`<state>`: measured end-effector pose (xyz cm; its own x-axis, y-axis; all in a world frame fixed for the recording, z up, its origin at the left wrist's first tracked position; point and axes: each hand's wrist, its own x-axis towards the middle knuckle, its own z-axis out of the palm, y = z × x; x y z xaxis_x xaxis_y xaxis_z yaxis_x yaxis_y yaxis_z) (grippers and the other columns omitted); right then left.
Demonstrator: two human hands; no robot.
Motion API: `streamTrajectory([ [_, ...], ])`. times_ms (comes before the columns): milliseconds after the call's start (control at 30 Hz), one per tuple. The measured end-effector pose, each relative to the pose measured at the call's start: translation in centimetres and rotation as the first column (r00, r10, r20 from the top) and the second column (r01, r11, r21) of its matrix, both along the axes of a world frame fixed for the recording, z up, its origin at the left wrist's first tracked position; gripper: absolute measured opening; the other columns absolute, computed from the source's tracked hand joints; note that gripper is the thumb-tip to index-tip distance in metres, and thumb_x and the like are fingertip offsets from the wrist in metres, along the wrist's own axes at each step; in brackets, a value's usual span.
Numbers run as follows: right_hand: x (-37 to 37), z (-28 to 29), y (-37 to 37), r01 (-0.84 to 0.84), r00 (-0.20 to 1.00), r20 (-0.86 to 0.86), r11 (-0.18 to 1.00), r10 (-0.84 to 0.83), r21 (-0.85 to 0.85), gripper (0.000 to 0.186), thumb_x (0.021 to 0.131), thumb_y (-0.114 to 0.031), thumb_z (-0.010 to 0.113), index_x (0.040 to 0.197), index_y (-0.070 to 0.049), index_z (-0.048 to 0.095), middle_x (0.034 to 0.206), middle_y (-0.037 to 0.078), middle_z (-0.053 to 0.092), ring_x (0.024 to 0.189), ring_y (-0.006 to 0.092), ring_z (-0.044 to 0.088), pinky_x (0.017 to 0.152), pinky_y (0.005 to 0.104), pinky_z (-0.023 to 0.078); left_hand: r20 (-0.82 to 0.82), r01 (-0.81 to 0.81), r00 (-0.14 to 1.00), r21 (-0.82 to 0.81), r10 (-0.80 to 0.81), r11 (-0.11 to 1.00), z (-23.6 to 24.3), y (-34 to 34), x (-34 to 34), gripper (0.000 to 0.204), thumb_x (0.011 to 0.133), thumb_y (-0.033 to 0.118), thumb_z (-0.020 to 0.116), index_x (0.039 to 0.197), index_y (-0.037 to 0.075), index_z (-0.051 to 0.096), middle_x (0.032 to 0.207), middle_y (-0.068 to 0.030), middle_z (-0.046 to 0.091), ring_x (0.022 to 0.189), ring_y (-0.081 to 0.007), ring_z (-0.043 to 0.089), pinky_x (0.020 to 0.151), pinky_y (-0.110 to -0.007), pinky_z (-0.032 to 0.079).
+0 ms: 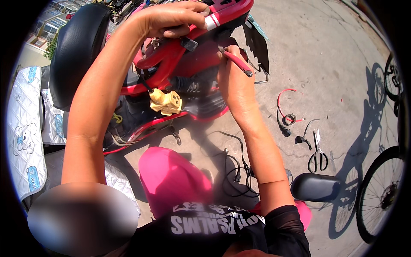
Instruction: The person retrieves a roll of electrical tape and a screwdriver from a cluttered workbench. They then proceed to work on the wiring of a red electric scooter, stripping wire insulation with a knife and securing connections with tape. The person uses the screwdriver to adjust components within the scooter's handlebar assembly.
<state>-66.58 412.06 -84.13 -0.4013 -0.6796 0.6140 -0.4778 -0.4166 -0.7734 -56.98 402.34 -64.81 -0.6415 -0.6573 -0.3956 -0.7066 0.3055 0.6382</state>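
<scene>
Tool (238, 63) with red handle sits clasped in the right hand (236, 83), far centre; steady work likely wants the left hand (182, 19) (grip unclear) braced against the red frame (231, 13).

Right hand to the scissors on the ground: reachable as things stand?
Likely yes: nothing lies over the scissors, though the right hand would probably have to put down its red-handled tool first.

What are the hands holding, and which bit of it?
The right grip holds a red tool, seemingly by its middle, though the hand hides part. The left grip is at the red frame; whether it holds anything can't be told.
</scene>
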Motion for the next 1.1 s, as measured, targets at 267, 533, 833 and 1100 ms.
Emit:
streamTrajectory([
  [267,-0.7,0.7,0.4,0.128,0.905,-0.404,0.991,-0.135,-0.044,0.017,0.077,0.001,0.060,0.091,-0.001,0.050,0.079,0.015,0.059,0.069,0.0310,0.063,0.058,0.0376,0.052,-0.009,-0.015,1.000,0.040,0.016,0.999,-0.1,-0.8,0.4,0.026,0.086,0.018,0.058,0.108,0.007,0.049,0.061,0.0026,0.047,0.030,-0.0038,0.033,0.028,-0.019,0.021],
  [533,-2.2,1.2,0.1,-0.075,0.971,-0.226,0.997,0.074,0.004,0.009,0.085,-0.001,0.058,0.090,-0.001,0.049,0.077,0.020,0.059,0.070,0.0396,0.062,0.058,0.0426,0.049,-0.071,-0.073,0.994,0.048,0.077,0.996,-0.8,-0.5,0.6,0.026,0.087,0.015,0.057,0.110,0.006,0.049,0.070,0.0012,0.051,0.032,-0.0024,0.034,0.029,-0.018,0.023],
  [833,-1.8,1.0,-0.5,-0.217,0.971,0.125,0.970,0.203,0.107,0.017,0.096,-0.013,0.055,0.092,0.003,0.054,0.070,0.015,0.060,0.056,0.0257,0.058,0.051,0.0352,0.046,-0.084,-0.042,0.995,0.162,0.056,0.986,-0.7,-1.4,0.6,0.016,0.086,0.009,0.056,0.099,0.005,0.048,0.068,0.0026,0.050,0.034,-0.0014,0.034,0.031,-0.018,0.023],
  [1100,-1.1,4.1,0.7,-0.695,-0.270,0.953,0.657,0.138,-0.292,0.022,0.101,-0.016,0.049,0.087,0.001,0.053,0.071,0.005,0.055,0.050,0.0075,0.039,0.042,0.0202,0.037,-0.114,-0.016,0.993,0.164,0.035,0.986,-0.4,-0.6,0.3,0.013,0.085,0.008,0.056,0.086,0.008,0.043,0.059,0.0038,0.043,0.034,-0.0029,0.033,0.031,-0.021,0.021],
])
